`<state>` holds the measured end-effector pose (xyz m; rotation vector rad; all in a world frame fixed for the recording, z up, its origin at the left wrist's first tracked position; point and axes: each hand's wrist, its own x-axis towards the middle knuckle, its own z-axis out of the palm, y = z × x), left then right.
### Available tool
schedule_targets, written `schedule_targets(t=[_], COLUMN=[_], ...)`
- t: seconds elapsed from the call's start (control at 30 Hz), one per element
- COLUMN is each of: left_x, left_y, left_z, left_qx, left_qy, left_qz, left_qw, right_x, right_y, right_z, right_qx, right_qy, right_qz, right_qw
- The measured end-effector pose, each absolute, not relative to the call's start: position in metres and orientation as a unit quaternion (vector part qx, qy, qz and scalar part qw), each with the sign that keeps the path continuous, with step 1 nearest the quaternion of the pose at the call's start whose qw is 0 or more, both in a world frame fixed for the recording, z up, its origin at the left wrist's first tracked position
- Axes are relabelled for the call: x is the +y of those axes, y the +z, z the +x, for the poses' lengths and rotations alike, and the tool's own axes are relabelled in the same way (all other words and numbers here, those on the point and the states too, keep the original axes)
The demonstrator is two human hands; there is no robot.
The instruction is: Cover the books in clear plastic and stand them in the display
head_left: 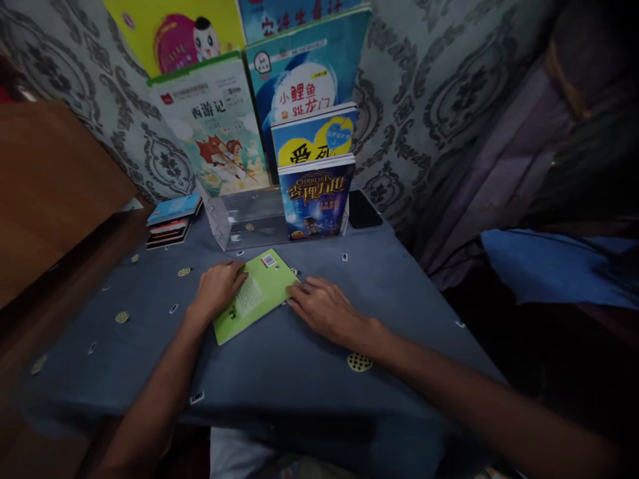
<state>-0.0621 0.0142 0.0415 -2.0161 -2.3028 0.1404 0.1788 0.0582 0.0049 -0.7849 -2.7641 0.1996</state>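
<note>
A thin green book (267, 293) lies tilted on the table, back cover up, with a white barcode near its far corner. At its left edge is my left hand (219, 286), its fingers curled over the border. My right hand (324, 309) pinches the opposite edge near the right corner. Both thumbs and the undersides of the fingers are partly hidden. Just beyond the book stands a clear acrylic book rack (249, 226), and a dark blue book (315, 203) sits upright in its front right section.
Farther back in the rack are a Journey to the West book (219, 126), a blue picture book (307, 66) and a yellow-and-blue book (317, 136). A small book stack (172, 216) lies left, a black phone (364, 209) right. Patterned grey cloth (399, 299) covers the table.
</note>
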Motion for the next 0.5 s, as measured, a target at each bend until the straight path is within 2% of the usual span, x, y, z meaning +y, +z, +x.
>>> schedule_targets(t=[0.27,0.5], left_x=[0.012,0.013], left_y=[0.043,0.037], left_z=[-0.064,-0.062], left_qx=[-0.761,-0.765], left_qy=[0.05,0.009], left_qz=[-0.646,-0.643], left_qw=[0.035,-0.007], right_x=[0.06,0.117], right_y=[0.004,-0.017], right_z=[0.177,0.164], right_qx=[-0.933,-0.925], right_qy=[0.161,0.182], right_qz=[-0.268,-0.25], right_qw=[0.178,0.22])
